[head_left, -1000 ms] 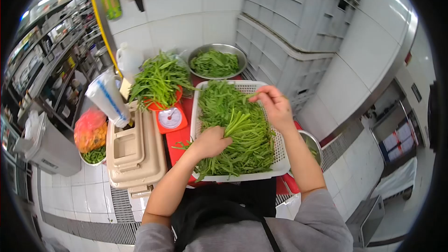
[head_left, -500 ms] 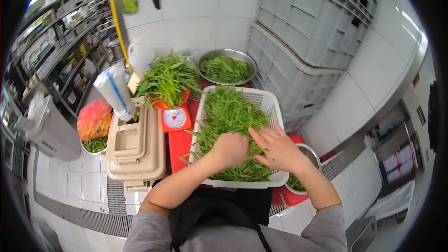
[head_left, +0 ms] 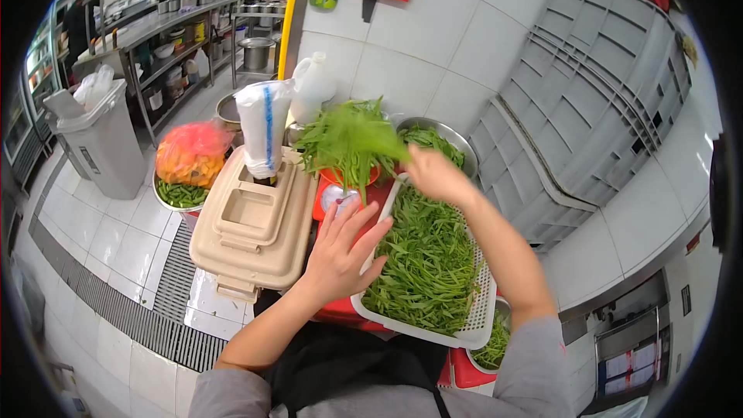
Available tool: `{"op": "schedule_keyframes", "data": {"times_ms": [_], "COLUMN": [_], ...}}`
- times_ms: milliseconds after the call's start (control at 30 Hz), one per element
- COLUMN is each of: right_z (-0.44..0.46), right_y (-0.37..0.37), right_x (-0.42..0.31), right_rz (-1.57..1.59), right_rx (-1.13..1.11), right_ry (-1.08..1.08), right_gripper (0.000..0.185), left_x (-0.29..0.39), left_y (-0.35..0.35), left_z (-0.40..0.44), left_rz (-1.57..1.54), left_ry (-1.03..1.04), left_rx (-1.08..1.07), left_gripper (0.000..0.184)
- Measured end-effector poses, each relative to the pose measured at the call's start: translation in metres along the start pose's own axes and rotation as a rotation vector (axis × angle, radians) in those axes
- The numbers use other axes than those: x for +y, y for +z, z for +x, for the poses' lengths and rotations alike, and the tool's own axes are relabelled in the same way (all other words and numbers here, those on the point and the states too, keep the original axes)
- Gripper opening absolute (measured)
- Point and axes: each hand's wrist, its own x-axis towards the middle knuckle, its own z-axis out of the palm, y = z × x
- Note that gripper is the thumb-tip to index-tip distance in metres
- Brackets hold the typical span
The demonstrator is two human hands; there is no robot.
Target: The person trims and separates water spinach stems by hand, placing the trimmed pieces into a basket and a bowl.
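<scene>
My right hand (head_left: pixel 437 174) is closed on the end of a bunch of greens (head_left: pixel 370 133), blurred by motion, over the pile on the red scale (head_left: pixel 340 200). My left hand (head_left: pixel 340 255) has its fingers spread and holds nothing, between the scale and the white basket (head_left: pixel 485 325). Long leafy greens (head_left: pixel 422 271) fill much of that basket. Behind it, a steel bowl (head_left: pixel 462 145) holds more greens, partly hidden by my right hand and forearm.
A beige lidded box (head_left: pixel 213 241) with a white plastic roll (head_left: pixel 261 128) stands left, near a bowl of green pieces (head_left: pixel 182 195) under an orange-filled bag (head_left: pixel 190 159). Gray crates (head_left: pixel 588 85) stand right. A person (head_left: pixel 77 23) is at far left.
My right hand has moved up and left and now holds a bunch of greens above the scale. My left hand has left the basket and opened. The view has turned left.
</scene>
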Motion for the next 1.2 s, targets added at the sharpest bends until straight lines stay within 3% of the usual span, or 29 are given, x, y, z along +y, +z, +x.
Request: {"op": "schedule_keyframes", "data": {"times_ms": [100,233,400,567,800,1033,1200], "right_z": [0.082,0.134,0.136,0.129,0.132,0.037,-0.107], "right_y": [-0.002,0.038,0.129,0.109,0.066,0.061,0.083], "right_x": [0.009,-0.004,0.0,-0.017,-0.02,0.007,0.06], "right_rz": [-0.106,-0.135,-0.151,-0.082,-0.183,-0.159,0.007], "right_rx": [0.278,0.354,0.09,0.015,-0.236,0.293,0.258], "right_ry": [0.092,0.369,0.516,0.532,0.611,0.283,0.52], "right_gripper": [0.028,0.022,0.034,0.053,0.077,0.035,0.021], "left_x": [-0.017,-0.041,-0.056,-0.068,-0.071,-0.068,-0.062], "left_y": [-0.007,-0.014,-0.044,-0.066,-0.071,-0.069,-0.047], "left_z": [-0.028,-0.075,-0.122,-0.162,-0.175,-0.167,-0.143], "left_rz": [-0.034,-0.012,0.039,0.068,0.074,0.09,0.042], "left_ry": [-0.091,-0.228,-0.436,-0.617,-0.709,-0.685,-0.579], "left_rx": [-0.048,-0.152,-0.132,-0.061,-0.019,-0.041,-0.084], "left_gripper": [0.047,0.04,0.033,0.034,0.031,0.027,0.022]}}
